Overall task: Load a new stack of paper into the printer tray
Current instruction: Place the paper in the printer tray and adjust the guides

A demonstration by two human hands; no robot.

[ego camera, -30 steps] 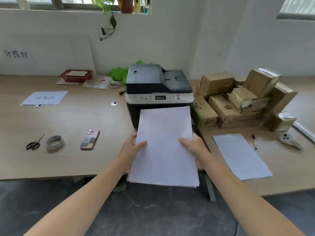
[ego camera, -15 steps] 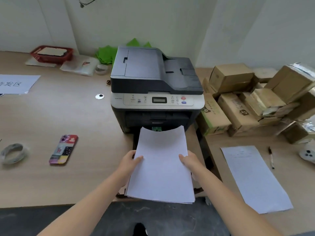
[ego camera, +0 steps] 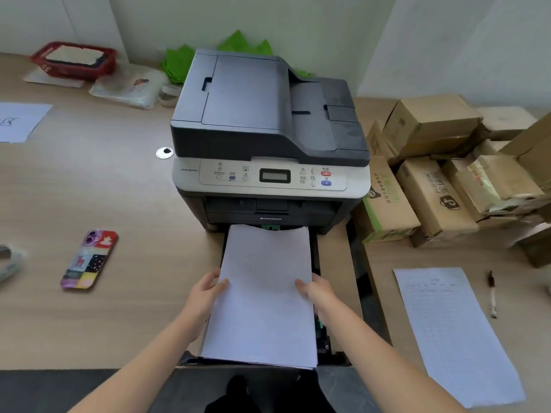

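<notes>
A dark grey and silver printer [ego camera: 268, 135] stands on the wooden desk [ego camera: 113, 198]. Its black paper tray [ego camera: 323, 338] is pulled out toward me, and only its right side shows. A white stack of paper [ego camera: 264, 296] lies over the tray, with its far edge at the printer's lower slot. My left hand [ego camera: 204, 296] grips the stack's left edge, thumb on top. My right hand [ego camera: 317, 292] grips the right edge the same way. The stack hides most of the tray.
A phone in a colourful case [ego camera: 89, 259] lies left of the tray. Cardboard boxes [ego camera: 441, 174] are piled to the printer's right, with a written sheet [ego camera: 453, 329] and a pen [ego camera: 492, 293] in front of them. A red basket [ego camera: 74, 59] sits far left.
My view has come closer and tilted down over the printer. Both hands have carried the stack forward and lower, so its far edge now reaches the printer's slot above the tray.
</notes>
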